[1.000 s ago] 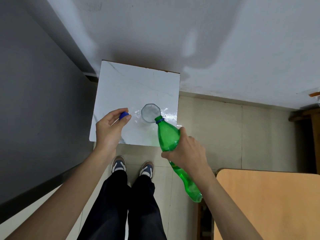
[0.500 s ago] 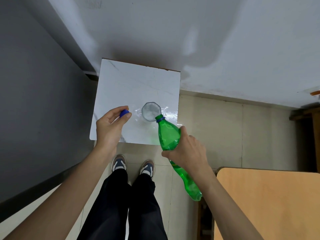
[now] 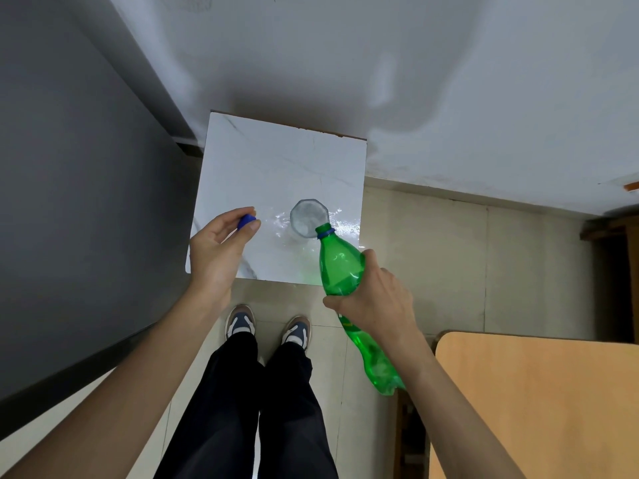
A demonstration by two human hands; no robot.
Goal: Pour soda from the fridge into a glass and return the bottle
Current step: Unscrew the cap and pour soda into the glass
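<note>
A clear faceted glass point(image 3: 307, 216) stands on a small white marble-look table point(image 3: 262, 160), near its front right corner. My right hand point(image 3: 377, 299) grips a green plastic soda bottle point(image 3: 340, 267) around its middle. The bottle is tilted, with its open mouth at the glass's near rim and its base pointing back toward me. My left hand point(image 3: 218, 250) hovers over the table's front left part and pinches the blue bottle cap point(image 3: 246, 221) between thumb and fingers. The tabletop around the glass looks shiny and wet.
A dark grey surface point(image 3: 69, 202) runs along the left. A white wall point(image 3: 380, 63) stands behind the table. A light wooden tabletop point(image 3: 539, 402) fills the lower right. My legs and shoes point(image 3: 268, 328) stand on beige floor tiles just before the white table.
The bottle's mouth stays at the glass rim while the bottle tips slightly more. My left hand with the cap barely moves.
</note>
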